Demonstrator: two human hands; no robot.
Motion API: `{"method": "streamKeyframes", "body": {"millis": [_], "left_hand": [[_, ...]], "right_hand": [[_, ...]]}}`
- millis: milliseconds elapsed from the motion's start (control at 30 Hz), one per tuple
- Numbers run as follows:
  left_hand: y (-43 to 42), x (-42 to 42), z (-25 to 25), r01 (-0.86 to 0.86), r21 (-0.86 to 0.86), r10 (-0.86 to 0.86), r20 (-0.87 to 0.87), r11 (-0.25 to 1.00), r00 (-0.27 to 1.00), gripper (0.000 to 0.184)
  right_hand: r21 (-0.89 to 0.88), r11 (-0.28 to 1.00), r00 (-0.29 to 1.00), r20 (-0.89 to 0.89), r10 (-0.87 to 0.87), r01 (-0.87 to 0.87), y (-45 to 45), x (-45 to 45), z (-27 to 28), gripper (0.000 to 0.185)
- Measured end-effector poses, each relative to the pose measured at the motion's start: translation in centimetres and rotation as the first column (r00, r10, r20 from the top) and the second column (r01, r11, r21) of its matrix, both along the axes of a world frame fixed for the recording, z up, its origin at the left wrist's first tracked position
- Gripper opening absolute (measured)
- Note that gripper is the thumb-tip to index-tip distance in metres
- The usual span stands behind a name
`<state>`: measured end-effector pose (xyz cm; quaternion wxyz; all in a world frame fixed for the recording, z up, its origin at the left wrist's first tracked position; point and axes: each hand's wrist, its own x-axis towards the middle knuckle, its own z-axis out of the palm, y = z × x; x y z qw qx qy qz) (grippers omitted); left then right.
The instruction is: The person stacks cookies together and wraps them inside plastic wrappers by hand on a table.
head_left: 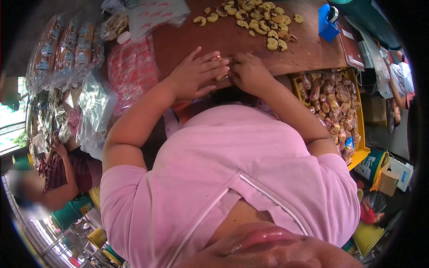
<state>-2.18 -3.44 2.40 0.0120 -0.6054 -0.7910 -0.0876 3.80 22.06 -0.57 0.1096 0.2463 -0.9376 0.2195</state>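
Over the near edge of the brown table, my left hand (pixel 194 75) has its fingers stretched out, with the fingertips against a small clear packet (pixel 221 77) with red print and something tan inside. My right hand (pixel 252 73) is curled at the packet's other side, thumb and fingers closed on its end. The palm sides of both hands are hidden. Farther back lies a loose pile of curved, pale golden pastries (pixel 257 20), a few of them scattered apart. To the right of the pile stands a blue tape dispenser (pixel 328 29).
A yellow crate (pixel 360 145) of wrapped pastries stands at right, close to my right arm. Red-printed plastic bags (pixel 132 71) lie left of my left forearm. Long wrapped packs (pixel 60 51) are farther left. One person (pixel 62 169) is at lower left; others are at right.
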Motion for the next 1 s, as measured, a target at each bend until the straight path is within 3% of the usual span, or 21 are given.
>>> {"method": "streamKeyframes", "body": {"millis": [267, 400, 500, 633, 667, 767, 833, 900, 967, 1000], "left_hand": [[3.3, -1.8, 0.1, 0.064, -0.011, -0.064, -0.029, 0.998, 0.998, 0.069], [5.5, -2.5, 0.6, 0.098, -0.024, -0.099, -0.068, 0.995, 0.993, 0.071], [7.7, -3.2, 0.5, 0.118, -0.041, -0.120, -0.036, 0.992, 0.992, 0.073], [11.2, -4.1, -0.1, 0.153, -0.022, -0.155, -0.127, 0.988, 0.980, 0.071], [11.8, -4.5, -0.2, 0.162, 0.005, -0.160, -0.111, 0.987, 0.981, 0.071], [14.1, -4.6, 1.2, 0.153, -0.008, -0.153, -0.107, 0.988, 0.982, 0.068], [15.4, -4.7, 1.7, 0.143, -0.026, -0.144, -0.065, 0.989, 0.987, 0.064], [16.6, -5.2, 1.8, 0.140, -0.022, -0.139, 0.030, 0.990, 0.990, 0.061], [17.6, -5.4, 1.7, 0.103, -0.046, -0.099, 0.080, 0.994, 0.992, 0.060], [18.0, -5.5, 1.6, 0.082, -0.059, -0.076, 0.103, 0.995, 0.992, 0.060]], "right_hand": [[-0.053, 0.991, 0.992, -0.023, -0.126, 0.124, 3.7, 1.8, 0.9, 0.032], [-0.084, 0.961, 0.962, 0.087, -0.258, 0.265, 7.8, 2.7, 2.4, 0.035], [-0.114, 0.925, 0.931, 0.005, -0.364, 0.362, 11.8, 3.0, 2.8, 0.034], [-0.206, 0.826, 0.848, 0.051, -0.527, 0.525, 17.3, 2.9, 4.8, 0.033], [-0.224, 0.845, 0.859, -0.057, -0.509, 0.485, 19.7, 2.5, 4.2, 0.034], [-0.332, 0.776, 0.806, -0.072, -0.588, 0.536, 25.3, 0.5, 3.9, 0.035], [-0.357, 0.696, 0.699, -0.148, -0.700, 0.622, 29.5, -2.0, 2.7, 0.043], [-0.466, 0.548, 0.621, 0.003, -0.784, 0.695, 32.5, -4.3, 2.3, 0.050], [-0.307, 0.554, 0.612, 0.137, -0.779, 0.774, 38.1, -7.7, 0.4, 0.054], [-0.345, 0.481, 0.573, 0.253, -0.779, 0.806, 38.4, -8.3, 0.4, 0.055]]}}
